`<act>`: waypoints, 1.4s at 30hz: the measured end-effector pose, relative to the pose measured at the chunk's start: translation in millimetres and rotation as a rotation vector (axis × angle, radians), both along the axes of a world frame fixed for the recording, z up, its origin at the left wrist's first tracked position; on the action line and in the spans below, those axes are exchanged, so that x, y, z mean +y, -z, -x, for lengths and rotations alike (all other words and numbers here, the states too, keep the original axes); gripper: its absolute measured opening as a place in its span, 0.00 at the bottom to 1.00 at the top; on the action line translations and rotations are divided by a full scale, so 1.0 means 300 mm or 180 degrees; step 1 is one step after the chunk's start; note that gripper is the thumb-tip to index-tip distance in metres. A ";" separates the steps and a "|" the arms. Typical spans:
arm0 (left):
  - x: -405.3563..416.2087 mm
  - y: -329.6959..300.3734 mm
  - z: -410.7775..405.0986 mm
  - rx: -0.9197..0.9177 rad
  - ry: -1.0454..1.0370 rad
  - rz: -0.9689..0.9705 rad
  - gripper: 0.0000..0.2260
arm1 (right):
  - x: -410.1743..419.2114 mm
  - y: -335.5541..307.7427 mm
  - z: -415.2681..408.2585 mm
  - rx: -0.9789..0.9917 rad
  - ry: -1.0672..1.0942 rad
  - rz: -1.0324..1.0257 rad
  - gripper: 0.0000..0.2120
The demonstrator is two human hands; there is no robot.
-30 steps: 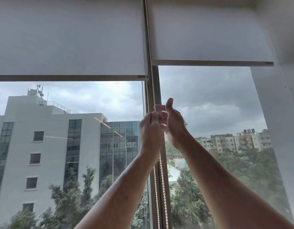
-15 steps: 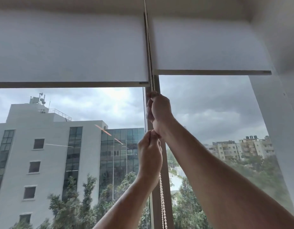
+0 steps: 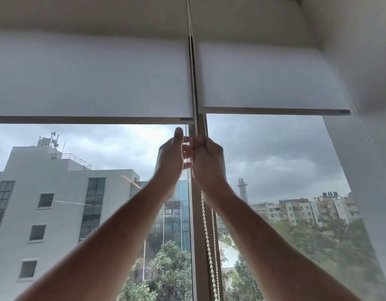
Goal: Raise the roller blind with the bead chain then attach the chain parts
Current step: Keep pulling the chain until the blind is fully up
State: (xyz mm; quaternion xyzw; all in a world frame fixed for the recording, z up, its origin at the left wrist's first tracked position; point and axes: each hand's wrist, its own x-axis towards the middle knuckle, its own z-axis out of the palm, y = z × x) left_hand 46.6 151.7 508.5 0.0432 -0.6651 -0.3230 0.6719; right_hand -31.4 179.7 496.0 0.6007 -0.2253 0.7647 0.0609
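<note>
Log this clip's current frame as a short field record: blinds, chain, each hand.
left blind: partly raised, bottom bar lower than the other's
right blind: partly raised, bottom bar higher
bead chain: hangs along the window frame, two strands below the hands
right hand: closed around the chain
left hand: open, fingers spread beside the chain

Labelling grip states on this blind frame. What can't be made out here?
- Head view: the white bead chain inside the closed right hand; its fingers hide the grip.
- Whether the open left hand touches the chain: its fingers are blurred.
- The chain's lower loop and any connector: cut off by the bottom edge.
- The blind rollers: hidden behind the white ceiling recess.
</note>
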 end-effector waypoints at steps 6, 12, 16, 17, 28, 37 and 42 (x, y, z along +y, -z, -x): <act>0.098 -0.137 0.050 -0.0061 0.0252 -0.0211 0.15 | -0.064 0.153 -0.002 0.0032 -0.0234 0.0119 0.20; 0.055 -0.058 0.115 0.0183 -0.0011 -0.0323 0.17 | -0.123 0.318 0.042 0.0216 -0.0454 -0.0178 0.21; 0.023 0.033 0.145 0.0162 -0.0425 0.0081 0.17 | -0.136 0.353 0.113 0.0288 -0.1134 -0.0713 0.19; 0.018 0.044 0.151 0.0165 -0.0451 0.0088 0.17 | -0.131 0.339 0.128 0.0247 -0.1165 -0.0808 0.20; 0.026 0.151 0.159 0.0310 -0.0358 0.0268 0.20 | 0.008 -0.129 0.120 -0.0119 -0.1403 -0.1201 0.23; 0.040 0.222 0.097 0.0231 -0.0468 0.0473 0.16 | 0.069 -0.215 -0.039 -0.0549 -0.1197 -0.0869 0.17; 0.021 0.225 0.029 -0.0074 -0.0060 0.0594 0.18 | 0.099 -0.173 -0.054 -0.0132 -0.0481 -0.0271 0.18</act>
